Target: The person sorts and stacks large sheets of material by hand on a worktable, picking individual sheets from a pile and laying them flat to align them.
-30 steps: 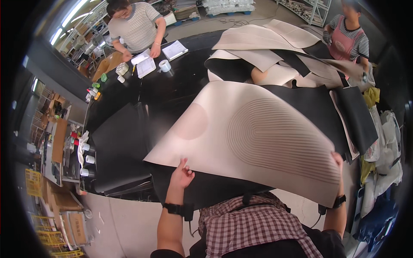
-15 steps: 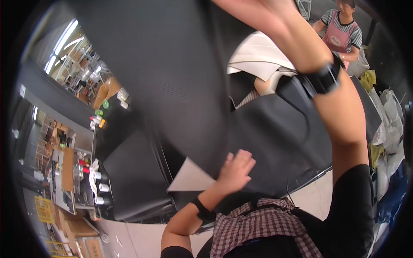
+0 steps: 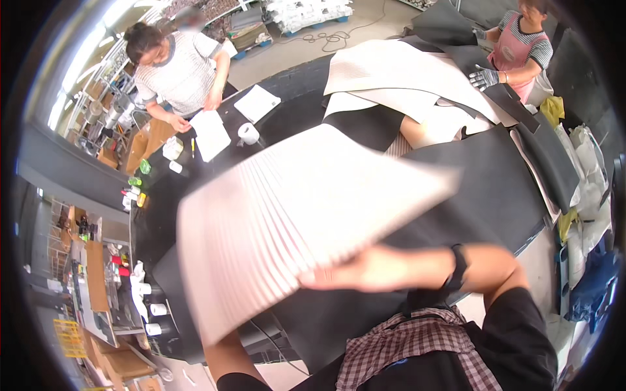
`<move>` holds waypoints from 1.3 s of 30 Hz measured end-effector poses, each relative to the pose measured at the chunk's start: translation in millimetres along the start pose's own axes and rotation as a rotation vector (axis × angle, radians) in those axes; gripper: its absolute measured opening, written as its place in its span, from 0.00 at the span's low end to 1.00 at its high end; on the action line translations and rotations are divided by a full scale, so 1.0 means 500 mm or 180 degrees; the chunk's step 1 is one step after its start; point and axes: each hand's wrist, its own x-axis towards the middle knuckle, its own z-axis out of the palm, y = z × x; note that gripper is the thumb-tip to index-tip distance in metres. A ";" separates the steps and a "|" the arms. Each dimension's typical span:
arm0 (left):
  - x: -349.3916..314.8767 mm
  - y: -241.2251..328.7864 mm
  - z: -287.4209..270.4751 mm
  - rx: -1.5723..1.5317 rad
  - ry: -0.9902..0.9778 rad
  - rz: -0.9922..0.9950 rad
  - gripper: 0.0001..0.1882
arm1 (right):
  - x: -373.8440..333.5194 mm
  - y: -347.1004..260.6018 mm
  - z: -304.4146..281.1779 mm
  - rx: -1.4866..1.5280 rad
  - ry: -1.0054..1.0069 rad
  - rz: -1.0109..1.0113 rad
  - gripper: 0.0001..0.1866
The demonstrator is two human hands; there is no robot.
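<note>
A large pale, pinkish-white sheet (image 3: 293, 195) with ribbed lines along its left part is up in front of me, tilted and blurred at its right corner. My right hand (image 3: 362, 270) is closed on its near edge, thumb on the pale face. My left forearm comes up at the sheet's lower left corner, and the left hand is hidden behind it. Beneath lie dark sheets (image 3: 495, 169) on the black table (image 3: 297, 88). More pale-faced sheets (image 3: 398, 72) lie in a loose pile at the far side.
Across the table at the left a person (image 3: 179, 65) handles white papers (image 3: 210, 135). Another person (image 3: 515, 52) in a pink apron and grey gloves stands at the far right. A white roll (image 3: 248, 133) and small bottles (image 3: 134, 195) line the table. Plastic bags (image 3: 590, 169) hang at right.
The dark sheet face that blocked the view is gone; a pale ribbed face now shows. My right arm has come down to the near edge. My left hand has moved left, behind the sheet.
</note>
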 end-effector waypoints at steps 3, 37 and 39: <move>0.070 -0.194 -0.315 0.0240 0.1587 0.0317 0.18 | -0.079 0.278 0.073 0.1131 -0.0177 0.1667 0.22; 0.106 0.088 -0.428 -0.0642 0.1718 0.0511 0.15 | 0.475 0.049 -0.416 -0.1336 0.1174 0.0273 0.24; 0.120 0.146 -0.452 -0.0410 0.1834 0.1044 0.16 | 0.527 0.004 -0.402 -0.0446 0.1626 -0.0150 0.23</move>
